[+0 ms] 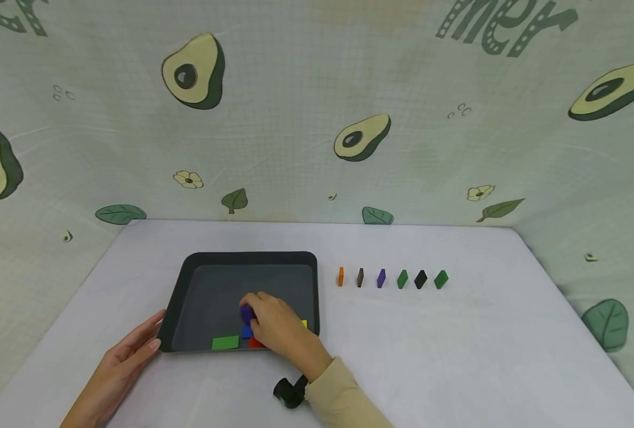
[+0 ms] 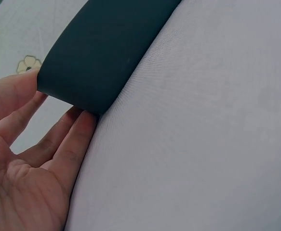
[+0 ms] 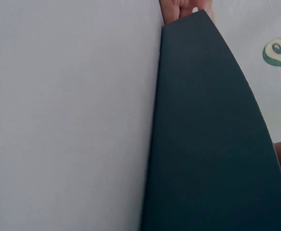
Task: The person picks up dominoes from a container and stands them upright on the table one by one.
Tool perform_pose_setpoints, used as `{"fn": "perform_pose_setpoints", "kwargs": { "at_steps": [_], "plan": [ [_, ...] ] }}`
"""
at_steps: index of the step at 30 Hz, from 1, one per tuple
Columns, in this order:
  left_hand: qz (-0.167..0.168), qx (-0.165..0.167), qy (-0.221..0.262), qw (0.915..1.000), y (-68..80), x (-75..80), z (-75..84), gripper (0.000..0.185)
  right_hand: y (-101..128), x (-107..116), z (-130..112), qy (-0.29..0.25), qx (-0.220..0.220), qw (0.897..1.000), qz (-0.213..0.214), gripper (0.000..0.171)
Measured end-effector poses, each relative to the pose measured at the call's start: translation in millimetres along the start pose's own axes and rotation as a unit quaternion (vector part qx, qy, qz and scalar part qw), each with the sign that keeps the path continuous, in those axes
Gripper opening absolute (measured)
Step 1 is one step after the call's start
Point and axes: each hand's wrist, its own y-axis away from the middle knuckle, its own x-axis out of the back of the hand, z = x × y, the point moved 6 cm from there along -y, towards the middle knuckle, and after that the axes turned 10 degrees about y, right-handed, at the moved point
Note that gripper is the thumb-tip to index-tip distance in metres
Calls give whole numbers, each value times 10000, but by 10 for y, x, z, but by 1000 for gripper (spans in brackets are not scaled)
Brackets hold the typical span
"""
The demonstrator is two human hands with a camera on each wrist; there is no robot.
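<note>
My left hand (image 1: 129, 356) lies flat with straight fingers against the near left corner of the dark tray (image 1: 188, 279). Just right of it, inside the tray, lies a green block (image 1: 225, 342). My right hand (image 1: 276, 327) reaches over the near rim, its fingers curled round a purple block (image 1: 246, 314). Farther right, a row of small blocks (image 1: 391, 278) stands on the table (image 1: 456, 356).
</note>
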Motion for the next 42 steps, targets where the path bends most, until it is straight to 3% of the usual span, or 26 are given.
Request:
{"fn": "perform_pose_setpoints", "kwargs": {
  "at_steps": [9, 18, 23, 27, 31, 42],
  "plan": [
    [25, 8, 22, 10000, 8, 9, -12, 52, 27, 78, 81, -302, -144, 9990, -297, 32],
    [166, -14, 75, 9998, 5, 26, 6, 50, 79, 271, 167, -714, -189, 9973, -61, 22],
    [150, -73, 41, 9999, -18, 18, 27, 50, 79, 204, 226, -395, -399, 9969, -557, 23],
    [152, -86, 83, 9998, -28, 10, 31, 50, 42, 84, 182, 145, -223, 9953, -926, 24],
    [153, -79, 95, 9998, -35, 6, 24, 50, -30, -11, 107, 530, -120, 9959, -720, 27],
    [202, 131, 108, 9997, -9, 23, -18, 52, -152, -108, 23, 733, -380, 9954, -485, 24]
  ]
}}
